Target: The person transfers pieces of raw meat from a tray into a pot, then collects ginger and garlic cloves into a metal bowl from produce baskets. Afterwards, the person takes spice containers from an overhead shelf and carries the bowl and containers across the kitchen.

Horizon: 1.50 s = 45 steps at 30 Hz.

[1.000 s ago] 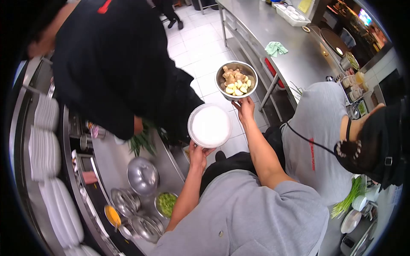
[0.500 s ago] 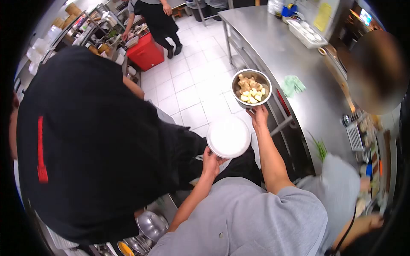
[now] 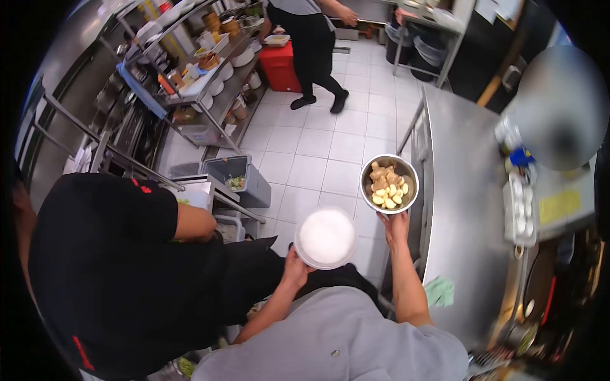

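A round pale container (image 3: 326,237), full of something white, rests in my left hand (image 3: 296,268), whose fingers hold its lower left edge. Farther right, my right hand (image 3: 395,227) grips the near rim and underside of a metal bowl (image 3: 414,197). Inside the bowl lie ginger pieces (image 3: 382,174) at the back and several peeled garlic cloves (image 3: 390,196) in front. The bowl and the container are apart, both held upright over the tiled floor. Some fingers are hidden beneath the two vessels.
A co-worker in black (image 3: 127,267) is close on the left. Another person (image 3: 305,44) stands ahead by a red bin (image 3: 279,68). A grey bin (image 3: 254,185) holds scraps. On the right runs a steel counter (image 3: 460,190) with a green cloth (image 3: 440,291).
The view has turned and moved along the aisle. The person ahead and the grey bin are now in fuller view. Both hands still hold the same vessels; the grey-shirted person at right has left view.
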Each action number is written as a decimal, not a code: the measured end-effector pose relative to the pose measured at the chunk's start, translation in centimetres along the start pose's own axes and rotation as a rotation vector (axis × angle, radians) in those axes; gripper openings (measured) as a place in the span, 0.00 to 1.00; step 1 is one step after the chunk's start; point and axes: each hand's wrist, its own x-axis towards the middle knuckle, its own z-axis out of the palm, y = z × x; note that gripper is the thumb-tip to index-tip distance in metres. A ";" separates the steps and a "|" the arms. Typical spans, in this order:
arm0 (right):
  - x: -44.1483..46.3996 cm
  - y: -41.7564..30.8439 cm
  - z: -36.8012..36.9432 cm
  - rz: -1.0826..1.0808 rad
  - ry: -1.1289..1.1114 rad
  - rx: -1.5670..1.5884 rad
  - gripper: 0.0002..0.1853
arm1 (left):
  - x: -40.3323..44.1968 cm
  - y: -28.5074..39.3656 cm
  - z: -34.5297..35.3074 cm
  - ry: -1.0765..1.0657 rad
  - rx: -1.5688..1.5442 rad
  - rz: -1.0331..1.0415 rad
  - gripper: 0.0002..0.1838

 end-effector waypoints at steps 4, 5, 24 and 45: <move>5.7 0.3 4.3 0.074 -0.069 -0.027 0.19 | 4.4 3.8 1.1 0.055 -0.027 0.166 0.16; 7.2 0.7 5.7 0.080 -0.100 -0.050 0.19 | 5.6 5.3 1.5 0.080 -0.066 0.187 0.15; 28.7 8.6 32.3 0.442 -0.509 -0.290 0.18 | 24.9 21.8 -3.4 0.487 -0.401 0.356 0.22; 40.4 18.0 49.7 0.762 -0.841 -0.553 0.11 | 32.2 27.1 -4.0 0.824 -0.773 0.643 0.16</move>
